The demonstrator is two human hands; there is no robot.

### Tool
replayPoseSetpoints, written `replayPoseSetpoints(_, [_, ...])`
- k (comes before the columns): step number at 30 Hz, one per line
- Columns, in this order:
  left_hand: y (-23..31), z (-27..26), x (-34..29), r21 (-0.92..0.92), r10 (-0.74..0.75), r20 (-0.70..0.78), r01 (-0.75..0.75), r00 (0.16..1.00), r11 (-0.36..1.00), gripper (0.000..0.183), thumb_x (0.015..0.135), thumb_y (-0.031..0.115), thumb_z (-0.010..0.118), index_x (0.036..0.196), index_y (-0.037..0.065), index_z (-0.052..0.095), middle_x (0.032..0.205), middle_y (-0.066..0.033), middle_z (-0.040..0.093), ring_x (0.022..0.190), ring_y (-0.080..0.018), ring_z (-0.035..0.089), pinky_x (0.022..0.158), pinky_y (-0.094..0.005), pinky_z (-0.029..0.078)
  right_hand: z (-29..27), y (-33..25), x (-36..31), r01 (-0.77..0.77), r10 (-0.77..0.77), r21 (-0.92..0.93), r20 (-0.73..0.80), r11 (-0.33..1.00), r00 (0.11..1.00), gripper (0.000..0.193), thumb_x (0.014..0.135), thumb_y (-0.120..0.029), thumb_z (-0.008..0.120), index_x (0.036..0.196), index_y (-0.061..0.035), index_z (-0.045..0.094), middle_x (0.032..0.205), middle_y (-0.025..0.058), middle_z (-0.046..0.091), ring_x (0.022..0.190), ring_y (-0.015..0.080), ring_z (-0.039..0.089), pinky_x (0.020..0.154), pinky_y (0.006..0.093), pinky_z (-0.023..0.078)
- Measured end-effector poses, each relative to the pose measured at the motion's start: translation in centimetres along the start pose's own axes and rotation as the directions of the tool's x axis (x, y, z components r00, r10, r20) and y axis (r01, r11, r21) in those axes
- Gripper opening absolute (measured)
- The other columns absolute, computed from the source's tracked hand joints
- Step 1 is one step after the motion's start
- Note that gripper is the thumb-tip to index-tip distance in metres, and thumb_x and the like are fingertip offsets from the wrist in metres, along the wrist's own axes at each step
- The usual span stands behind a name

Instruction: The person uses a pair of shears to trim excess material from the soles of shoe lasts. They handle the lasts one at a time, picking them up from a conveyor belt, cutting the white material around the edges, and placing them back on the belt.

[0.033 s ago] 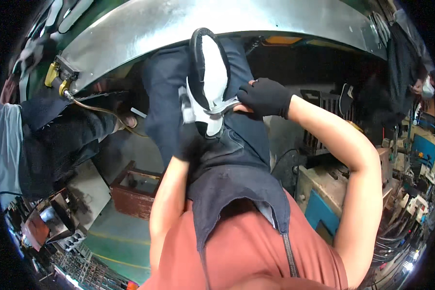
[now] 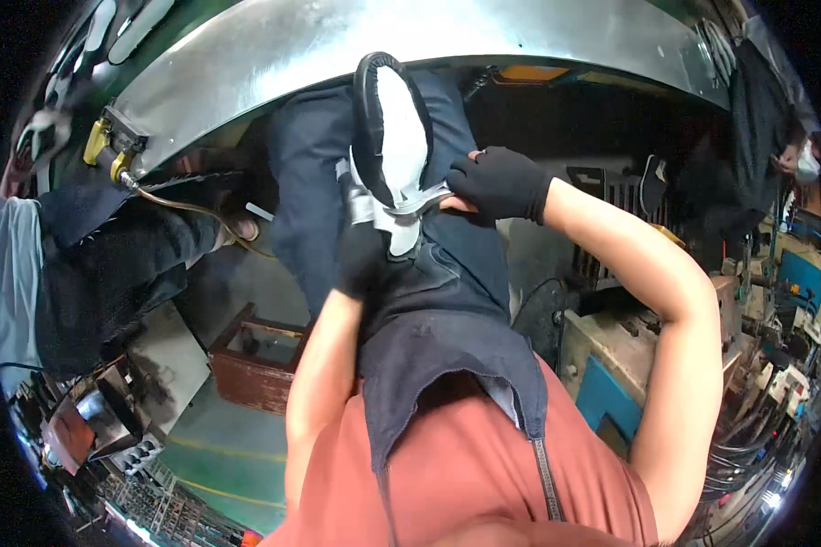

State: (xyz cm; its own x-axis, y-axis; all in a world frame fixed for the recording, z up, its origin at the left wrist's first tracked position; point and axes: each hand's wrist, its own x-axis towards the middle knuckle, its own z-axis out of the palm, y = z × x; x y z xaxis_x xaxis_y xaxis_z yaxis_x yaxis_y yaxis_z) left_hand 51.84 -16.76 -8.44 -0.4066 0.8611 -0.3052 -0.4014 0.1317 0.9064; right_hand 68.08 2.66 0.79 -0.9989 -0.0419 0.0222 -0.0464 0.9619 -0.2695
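Note:
A shoe upper (image 2: 401,137) lies sole side up across my lap, with a white underside and a black padded rim. Its pale heel end points towards me. My right hand (image 2: 499,186), in a black fingerless glove, pinches the end of a pale grey strip (image 2: 420,199) that crosses the heel end. Beside the shoe's left side is my left hand (image 2: 360,260), also black-gloved, with its fingers curled. A pale grey object (image 2: 361,209) shows at those fingers; its kind is unclear, and the glove is dark and blurred.
A metal-topped bench (image 2: 337,36) curves across the far side. On its left end rests a yellow-and-black air tool (image 2: 109,146) with a hose. A brown wooden stool (image 2: 255,365) stands at left, near another person's legs (image 2: 137,246). Machinery (image 2: 611,346) stands at right.
My left hand and the grey object at its fingers have shifted slightly to the right, against the shoe's side. My right hand and the shoe stay put.

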Motion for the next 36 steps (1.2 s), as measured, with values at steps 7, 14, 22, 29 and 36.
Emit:
replayPoseSetpoints(7, [1.9, 2.3, 0.7, 0.757, 0.438, 0.031, -0.307, 0.898, 0.576, 0.077, 0.087, 0.022, 0.057, 0.142, -0.007, 0.012, 0.141, -0.0333, 0.024, 0.133, -0.0468, 0.026, 0.110, -0.0430, 0.024, -7.2, -1.9, 3.3, -0.363, 0.198, 0.146, 0.626, 0.920, 0.754, 0.038, 0.092, -0.037, 0.051, 0.079, -0.0035, 0.066, 0.069, 0.0168, 0.063, 0.063, 0.0323, 0.065, 0.062, 0.0405, 0.051])
replayPoseSetpoints(14, [1.6, -0.4, 2.3, 0.452, 0.223, 0.055, -0.224, 0.973, 0.863, 0.071, 0.095, 0.026, 0.050, 0.144, -0.004, 0.007, 0.141, -0.0245, 0.033, 0.130, -0.0326, 0.037, 0.107, -0.0374, 0.029, -3.3, -8.3, 2.3, 0.276, -0.250, 0.352, -0.118, 0.894, 0.961, 0.033, 0.081, -0.037, 0.062, 0.073, -0.0051, 0.061, 0.068, 0.0156, 0.060, 0.061, 0.0331, 0.061, 0.058, 0.0393, 0.050])
replayPoseSetpoints(22, [4.5, 0.3, 2.0, 0.360, 0.066, 0.188, -0.131, 0.980, 0.924, 0.083, 0.089, 0.023, 0.061, 0.145, -0.003, 0.005, 0.142, -0.0211, 0.033, 0.130, -0.0296, 0.036, 0.108, -0.0366, 0.030, -5.5, -2.1, -0.7, -0.639, 0.464, 0.564, 0.440, 0.524, 0.769, 0.046, 0.094, -0.042, 0.047, 0.082, -0.0015, 0.065, 0.075, 0.0212, 0.062, 0.068, 0.0352, 0.062, 0.062, 0.0408, 0.047])
replayPoseSetpoints(29, [6.0, 3.2, 1.1, 0.678, 0.222, 0.086, -0.220, 0.971, 0.701, 0.111, 0.072, 0.030, 0.079, 0.143, -0.008, 0.002, 0.146, -0.0292, 0.020, 0.136, -0.0380, 0.025, 0.111, -0.0409, 0.024, -7.7, -4.2, 1.9, -0.501, 0.487, 0.021, 0.203, 0.865, 0.849, 0.039, 0.089, -0.042, 0.055, 0.077, -0.0050, 0.061, 0.073, 0.0165, 0.059, 0.069, 0.0345, 0.062, 0.058, 0.0420, 0.049])
replayPoseSetpoints(36, [8.0, 3.1, 1.8, 0.403, 0.148, 0.072, -0.164, 0.986, 0.900, 0.086, 0.082, 0.031, 0.069, 0.139, -0.008, 0.018, 0.139, -0.0268, 0.034, 0.131, -0.0375, 0.035, 0.108, -0.0421, 0.029, 1.6, 2.1, 0.1, -0.155, 0.189, 0.168, -0.214, 0.973, 0.958, 0.039, 0.086, -0.042, 0.060, 0.074, -0.0049, 0.058, 0.069, 0.0160, 0.059, 0.059, 0.0337, 0.061, 0.053, 0.0420, 0.050])
